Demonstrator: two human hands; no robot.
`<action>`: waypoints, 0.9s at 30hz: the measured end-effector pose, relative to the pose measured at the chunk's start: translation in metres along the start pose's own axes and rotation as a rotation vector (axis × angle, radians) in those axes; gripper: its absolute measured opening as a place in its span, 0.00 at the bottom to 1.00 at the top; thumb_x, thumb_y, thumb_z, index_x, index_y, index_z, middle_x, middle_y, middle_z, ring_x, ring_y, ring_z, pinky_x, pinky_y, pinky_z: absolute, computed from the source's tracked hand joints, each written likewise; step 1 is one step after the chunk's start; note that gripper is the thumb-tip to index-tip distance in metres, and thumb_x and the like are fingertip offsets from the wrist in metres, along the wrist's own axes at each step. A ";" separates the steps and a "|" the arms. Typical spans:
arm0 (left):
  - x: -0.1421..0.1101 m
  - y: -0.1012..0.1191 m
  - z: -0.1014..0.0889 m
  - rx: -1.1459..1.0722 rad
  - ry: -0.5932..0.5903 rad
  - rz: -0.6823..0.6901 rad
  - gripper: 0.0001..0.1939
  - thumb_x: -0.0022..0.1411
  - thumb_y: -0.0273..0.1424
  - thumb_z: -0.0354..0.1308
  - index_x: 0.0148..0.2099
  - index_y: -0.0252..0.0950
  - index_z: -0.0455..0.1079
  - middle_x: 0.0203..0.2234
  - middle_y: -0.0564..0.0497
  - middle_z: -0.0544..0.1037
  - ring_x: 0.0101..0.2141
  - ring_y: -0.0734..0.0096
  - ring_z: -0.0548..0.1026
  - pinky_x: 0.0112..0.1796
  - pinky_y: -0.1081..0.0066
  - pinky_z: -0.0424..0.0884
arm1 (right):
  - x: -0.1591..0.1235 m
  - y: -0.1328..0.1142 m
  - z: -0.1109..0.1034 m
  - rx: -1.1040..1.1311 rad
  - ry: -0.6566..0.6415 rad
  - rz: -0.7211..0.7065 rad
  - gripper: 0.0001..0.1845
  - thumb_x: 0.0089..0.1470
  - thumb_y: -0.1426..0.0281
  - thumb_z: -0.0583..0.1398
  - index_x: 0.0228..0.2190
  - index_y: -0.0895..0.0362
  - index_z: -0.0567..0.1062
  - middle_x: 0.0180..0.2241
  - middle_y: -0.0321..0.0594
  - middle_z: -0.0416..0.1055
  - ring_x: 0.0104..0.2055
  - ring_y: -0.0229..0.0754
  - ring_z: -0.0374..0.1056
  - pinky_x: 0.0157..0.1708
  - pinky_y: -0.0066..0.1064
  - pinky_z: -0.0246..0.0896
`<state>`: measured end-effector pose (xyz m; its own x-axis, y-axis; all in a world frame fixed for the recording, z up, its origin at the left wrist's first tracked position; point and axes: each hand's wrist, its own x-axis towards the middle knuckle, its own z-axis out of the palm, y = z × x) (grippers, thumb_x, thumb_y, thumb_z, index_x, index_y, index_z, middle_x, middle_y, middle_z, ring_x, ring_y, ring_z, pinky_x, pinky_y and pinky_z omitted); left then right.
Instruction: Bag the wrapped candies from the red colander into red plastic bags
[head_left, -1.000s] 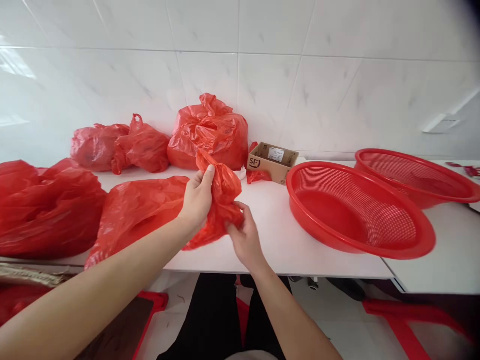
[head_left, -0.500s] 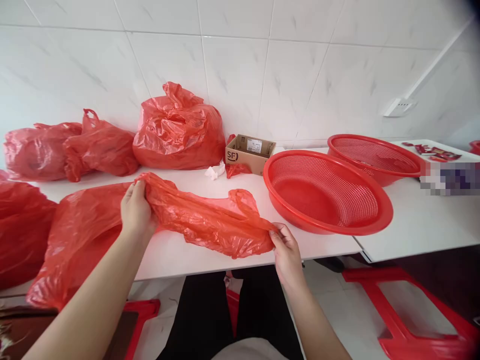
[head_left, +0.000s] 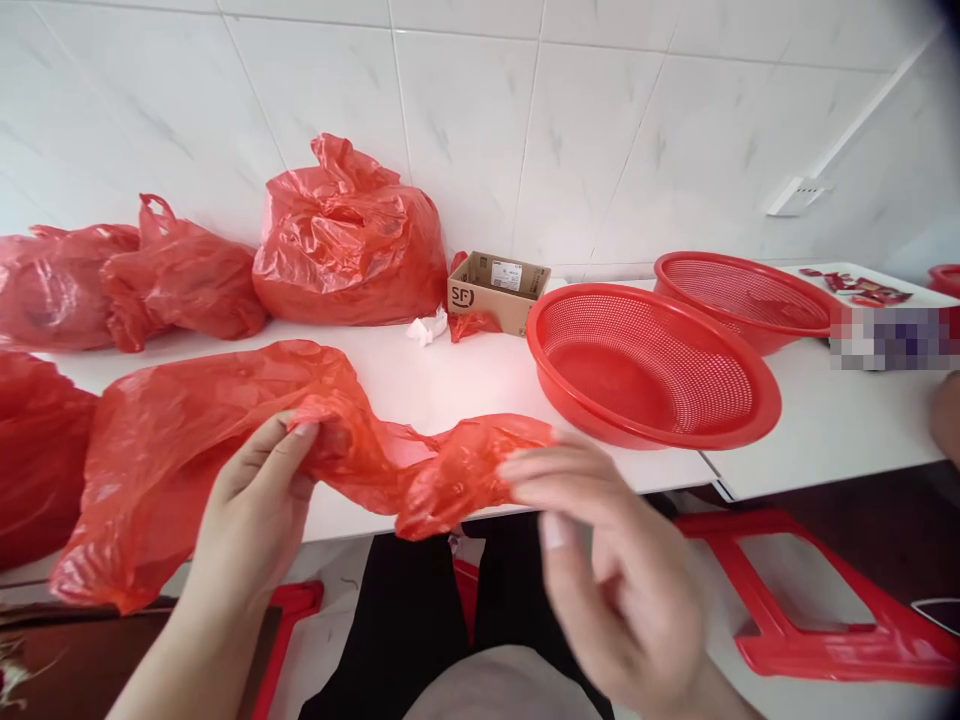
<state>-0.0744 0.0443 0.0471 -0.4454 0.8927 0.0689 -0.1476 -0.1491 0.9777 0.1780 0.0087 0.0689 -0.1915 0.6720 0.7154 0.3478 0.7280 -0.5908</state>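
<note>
A thin red plastic bag (head_left: 457, 475) hangs loosely twisted above the front edge of the white table (head_left: 465, 380). My left hand (head_left: 259, 490) pinches its left end between thumb and fingers. At the other end, my right hand (head_left: 615, 560) is open, thumb apart from the fingers and slightly blurred. Its fingertips are at the bag's right end; whether they touch it I cannot tell. Behind my left hand another red plastic bag (head_left: 172, 440) lies spread flat on the table, partly covered by that hand and the held bag.
Full red bags (head_left: 352, 250) stand along the tiled wall. A small cardboard box (head_left: 491, 305) and a crumpled white tissue (head_left: 427, 327) are mid-table. Two red baskets, a near one (head_left: 652, 370) and a far one (head_left: 750, 290), sit right. Below is a red stool (head_left: 780, 655). Someone's skin (head_left: 946, 415) shows at the right edge.
My right hand has let its pinch go and opened, coming nearer the camera. The stretched bag has slackened and bunched up. My left hand has moved down and slightly left.
</note>
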 end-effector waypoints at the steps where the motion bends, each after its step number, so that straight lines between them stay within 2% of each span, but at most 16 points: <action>1: -0.005 0.001 0.003 -0.003 -0.021 -0.012 0.04 0.59 0.35 0.63 0.32 0.46 0.77 0.31 0.54 0.79 0.36 0.66 0.77 0.40 0.68 0.77 | 0.008 -0.008 0.001 -0.029 -0.128 -0.035 0.19 0.58 0.79 0.55 0.47 0.48 0.72 0.46 0.38 0.77 0.49 0.46 0.73 0.58 0.49 0.64; 2: -0.009 0.001 0.006 -0.001 -0.049 -0.021 0.04 0.60 0.35 0.62 0.33 0.47 0.77 0.32 0.53 0.79 0.37 0.64 0.77 0.41 0.65 0.78 | 0.015 -0.013 0.004 -0.057 -0.236 -0.054 0.18 0.58 0.78 0.56 0.47 0.49 0.72 0.44 0.38 0.77 0.47 0.45 0.74 0.57 0.47 0.64; 4: -0.017 0.004 0.011 0.003 -0.119 -0.029 0.05 0.61 0.37 0.60 0.34 0.48 0.78 0.35 0.52 0.80 0.40 0.59 0.78 0.43 0.60 0.79 | 0.024 -0.015 0.013 -0.075 -0.367 -0.059 0.16 0.60 0.77 0.56 0.46 0.50 0.72 0.43 0.38 0.77 0.46 0.44 0.73 0.55 0.42 0.66; 8: -0.027 0.007 0.015 -0.031 -0.184 -0.011 0.08 0.63 0.38 0.57 0.37 0.50 0.77 0.37 0.50 0.80 0.46 0.53 0.78 0.43 0.55 0.80 | 0.024 0.003 0.037 -0.064 -0.444 0.029 0.16 0.61 0.79 0.50 0.46 0.54 0.71 0.40 0.42 0.77 0.43 0.43 0.73 0.43 0.36 0.70; 10: -0.029 0.008 0.013 -0.055 -0.160 -0.020 0.08 0.63 0.38 0.56 0.36 0.51 0.77 0.35 0.50 0.80 0.45 0.53 0.78 0.43 0.54 0.80 | 0.019 0.018 0.046 -0.164 -0.513 0.116 0.17 0.61 0.79 0.48 0.45 0.57 0.72 0.34 0.42 0.77 0.35 0.44 0.73 0.35 0.34 0.69; 13: -0.025 0.010 0.007 -0.099 -0.055 -0.039 0.08 0.62 0.35 0.57 0.34 0.50 0.77 0.34 0.52 0.78 0.41 0.57 0.79 0.47 0.56 0.79 | 0.011 0.038 0.050 -0.423 -0.727 0.228 0.17 0.62 0.78 0.49 0.46 0.60 0.73 0.22 0.40 0.73 0.24 0.45 0.70 0.25 0.34 0.62; 14: -0.022 0.012 0.004 -0.111 -0.022 -0.030 0.08 0.63 0.34 0.57 0.34 0.50 0.77 0.34 0.52 0.78 0.41 0.59 0.78 0.50 0.58 0.77 | 0.009 0.044 0.049 -0.500 -0.790 0.245 0.17 0.62 0.76 0.50 0.47 0.60 0.74 0.21 0.40 0.73 0.23 0.47 0.70 0.25 0.35 0.61; 16: -0.015 0.016 -0.003 -0.138 0.035 0.033 0.10 0.64 0.33 0.55 0.35 0.51 0.77 0.36 0.55 0.79 0.45 0.62 0.77 0.57 0.60 0.71 | 0.008 0.052 0.042 -0.592 -0.857 0.270 0.17 0.62 0.72 0.54 0.50 0.60 0.74 0.23 0.43 0.76 0.26 0.50 0.73 0.27 0.37 0.62; 19: -0.003 0.022 -0.011 -0.172 0.106 0.222 0.11 0.64 0.31 0.54 0.34 0.49 0.77 0.42 0.59 0.80 0.58 0.63 0.69 0.65 0.61 0.59 | 0.010 0.059 0.028 -0.632 -0.833 0.307 0.21 0.59 0.66 0.60 0.53 0.57 0.73 0.32 0.46 0.79 0.35 0.53 0.76 0.31 0.37 0.64; 21: 0.001 0.026 -0.014 -0.179 0.117 0.303 0.11 0.64 0.31 0.54 0.34 0.48 0.77 0.45 0.60 0.80 0.62 0.62 0.65 0.66 0.60 0.55 | 0.015 0.062 0.021 -0.683 -0.786 0.322 0.24 0.57 0.63 0.62 0.53 0.57 0.73 0.32 0.46 0.79 0.35 0.54 0.76 0.31 0.37 0.64; 24: 0.001 0.027 -0.011 -0.159 0.100 0.296 0.13 0.63 0.27 0.54 0.36 0.50 0.77 0.44 0.61 0.80 0.59 0.64 0.69 0.64 0.60 0.60 | 0.020 0.067 0.016 -0.778 -0.671 0.325 0.31 0.53 0.61 0.65 0.56 0.59 0.70 0.28 0.44 0.77 0.31 0.54 0.75 0.28 0.37 0.62; 27: -0.002 0.025 -0.007 -0.145 0.149 0.300 0.17 0.56 0.21 0.54 0.35 0.50 0.77 0.40 0.61 0.80 0.54 0.65 0.74 0.61 0.60 0.66 | 0.020 0.073 0.019 -0.765 -0.547 0.332 0.38 0.52 0.60 0.66 0.60 0.59 0.63 0.27 0.41 0.77 0.31 0.52 0.75 0.27 0.36 0.61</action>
<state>-0.0835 0.0354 0.0701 -0.6105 0.7296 0.3083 -0.1096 -0.4633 0.8794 0.1822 0.0780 0.0330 -0.3068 0.9358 0.1738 0.9213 0.3379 -0.1927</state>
